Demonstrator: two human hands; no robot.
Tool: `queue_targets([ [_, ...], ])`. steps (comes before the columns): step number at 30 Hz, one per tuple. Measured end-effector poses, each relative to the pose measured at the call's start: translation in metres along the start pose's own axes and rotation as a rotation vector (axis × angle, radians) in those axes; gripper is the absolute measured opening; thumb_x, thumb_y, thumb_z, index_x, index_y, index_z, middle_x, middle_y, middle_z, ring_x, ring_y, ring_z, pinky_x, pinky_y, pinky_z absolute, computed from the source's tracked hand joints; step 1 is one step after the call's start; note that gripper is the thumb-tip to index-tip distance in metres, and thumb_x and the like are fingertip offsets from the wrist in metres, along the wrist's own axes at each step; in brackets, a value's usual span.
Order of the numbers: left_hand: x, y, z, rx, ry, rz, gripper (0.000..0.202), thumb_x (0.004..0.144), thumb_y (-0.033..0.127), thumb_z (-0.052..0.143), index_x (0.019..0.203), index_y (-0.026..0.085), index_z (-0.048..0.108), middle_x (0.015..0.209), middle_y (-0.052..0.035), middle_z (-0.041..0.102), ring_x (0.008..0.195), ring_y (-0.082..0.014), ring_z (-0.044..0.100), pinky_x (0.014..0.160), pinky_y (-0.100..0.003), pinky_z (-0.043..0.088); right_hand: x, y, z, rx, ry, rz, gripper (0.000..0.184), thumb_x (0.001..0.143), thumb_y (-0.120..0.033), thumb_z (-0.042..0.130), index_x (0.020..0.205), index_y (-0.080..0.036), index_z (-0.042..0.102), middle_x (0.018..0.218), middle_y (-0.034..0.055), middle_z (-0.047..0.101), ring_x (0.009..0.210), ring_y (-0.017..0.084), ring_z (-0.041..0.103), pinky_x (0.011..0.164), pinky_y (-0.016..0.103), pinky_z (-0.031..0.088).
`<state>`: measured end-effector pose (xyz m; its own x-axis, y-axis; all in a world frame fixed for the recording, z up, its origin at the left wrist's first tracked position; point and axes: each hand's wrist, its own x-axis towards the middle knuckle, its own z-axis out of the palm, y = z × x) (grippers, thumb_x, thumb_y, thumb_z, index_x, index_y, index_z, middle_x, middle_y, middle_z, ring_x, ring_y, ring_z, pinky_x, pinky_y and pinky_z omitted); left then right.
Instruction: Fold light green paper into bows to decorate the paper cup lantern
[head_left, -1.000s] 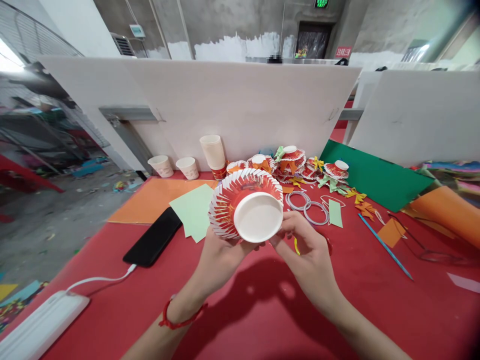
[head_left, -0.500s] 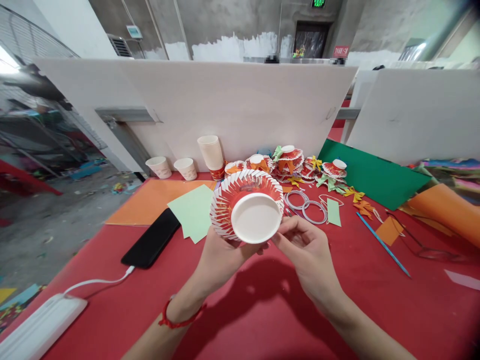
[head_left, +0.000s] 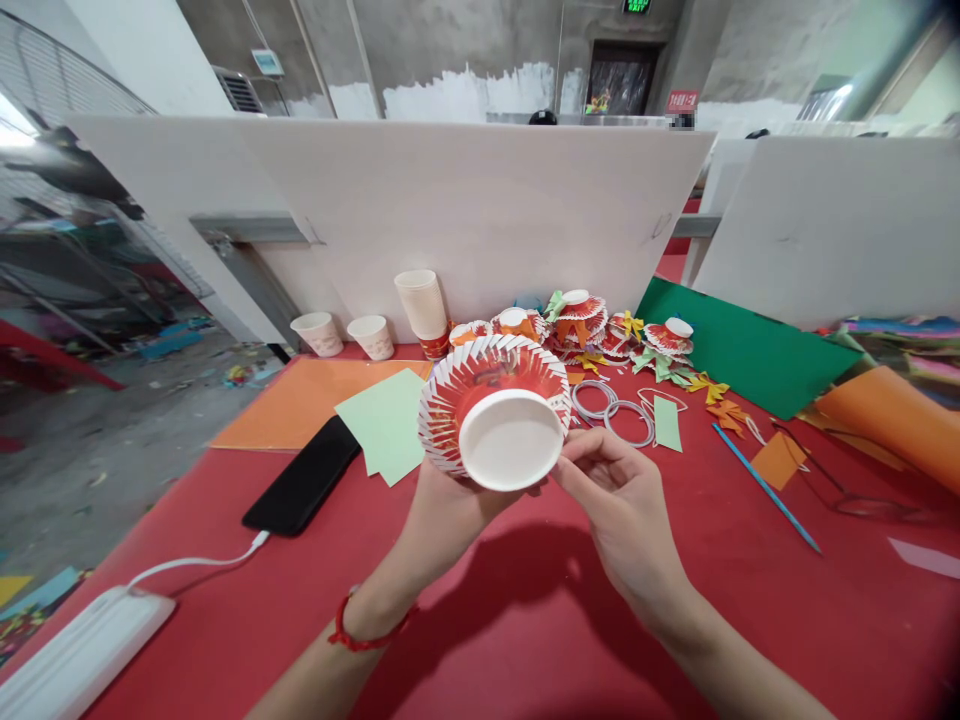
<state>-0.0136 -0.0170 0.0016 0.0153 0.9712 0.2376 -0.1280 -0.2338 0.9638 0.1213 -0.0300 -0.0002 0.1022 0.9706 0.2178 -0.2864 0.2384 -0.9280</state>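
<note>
A paper cup (head_left: 511,440) with its side cut into strips and folded into a red-and-white fringe is held up over the table, its round white base facing me. My left hand (head_left: 454,515) grips it from below and the left; its fingertips are hidden behind the cup. At the cup's lower right edge, my right hand (head_left: 619,500) has thumb and forefinger pinched on the fringe, the other fingers curled. Behind the cup lie two rolls of tape (head_left: 630,424) and a green paper strip (head_left: 667,424).
Similar finished cup pieces (head_left: 577,325) cluster by the white partition (head_left: 480,200), beside stacked cups (head_left: 421,303). Left are green paper sheets (head_left: 384,425), a phone (head_left: 304,478) and a white power bank (head_left: 86,650) on a cable. Right lie a blue pencil (head_left: 766,488) and glasses (head_left: 874,507).
The cup has turned slightly and shifted a little left and down in my left hand. My right hand stays pinched at its right edge.
</note>
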Motion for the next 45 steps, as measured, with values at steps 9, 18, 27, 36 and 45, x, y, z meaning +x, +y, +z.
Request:
queue_targets([
  [9, 0.000, 0.007, 0.000, 0.021, -0.053, -0.008, 0.007, 0.057, 0.013, 0.079, 0.061, 0.016, 0.074, 0.056, -0.0027, 0.071, 0.052, -0.0172, 0.064, 0.058, -0.029, 0.058, 0.001, 0.001, -0.003, 0.047, 0.045, 0.081, 0.016, 0.062, -0.024, 0.077, 0.060, -0.019, 0.062, 0.065, -0.0010, 0.063, 0.063, 0.012, 0.059, 0.063, 0.024, 0.052],
  [18, 0.000, 0.006, 0.003, -0.015, 0.010, -0.005, 0.008, 0.056, 0.009, 0.075, 0.061, 0.015, 0.072, 0.058, -0.0019, 0.071, 0.053, -0.0152, 0.064, 0.059, -0.026, 0.057, 0.000, 0.002, 0.000, -0.022, 0.003, 0.117, 0.018, 0.067, -0.030, 0.075, 0.065, -0.019, 0.061, 0.065, -0.0016, 0.063, 0.063, 0.012, 0.061, 0.064, 0.025, 0.054],
  [27, -0.005, -0.001, 0.003, -0.103, 0.056, -0.094, 0.025, 0.057, 0.013, 0.080, 0.080, 0.014, 0.070, 0.079, -0.0054, 0.076, 0.071, -0.0185, 0.070, 0.068, -0.026, 0.058, -0.001, 0.001, 0.002, -0.138, 0.015, -0.007, 0.011, 0.071, -0.025, 0.070, 0.068, -0.019, 0.061, 0.066, -0.0005, 0.065, 0.062, 0.013, 0.064, 0.061, 0.025, 0.057],
  [36, -0.004, -0.007, 0.003, -0.287, 0.008, -0.122, 0.012, 0.065, 0.010, 0.075, 0.076, 0.014, 0.072, 0.070, -0.0013, 0.072, 0.062, -0.0111, 0.062, 0.059, -0.019, 0.053, -0.003, 0.002, 0.003, -0.087, -0.028, -0.094, 0.009, 0.070, -0.014, 0.069, 0.072, -0.020, 0.062, 0.069, -0.0017, 0.066, 0.064, 0.012, 0.064, 0.062, 0.023, 0.057],
  [45, -0.006, -0.011, 0.007, -0.368, -0.083, -0.040, 0.008, 0.072, 0.012, 0.073, 0.076, 0.019, 0.074, 0.068, 0.0023, 0.070, 0.062, -0.0078, 0.061, 0.059, -0.014, 0.052, -0.001, 0.005, 0.003, 0.013, 0.038, -0.068, 0.013, 0.064, -0.011, 0.075, 0.068, -0.020, 0.066, 0.066, -0.0030, 0.067, 0.062, 0.011, 0.065, 0.061, 0.022, 0.057],
])
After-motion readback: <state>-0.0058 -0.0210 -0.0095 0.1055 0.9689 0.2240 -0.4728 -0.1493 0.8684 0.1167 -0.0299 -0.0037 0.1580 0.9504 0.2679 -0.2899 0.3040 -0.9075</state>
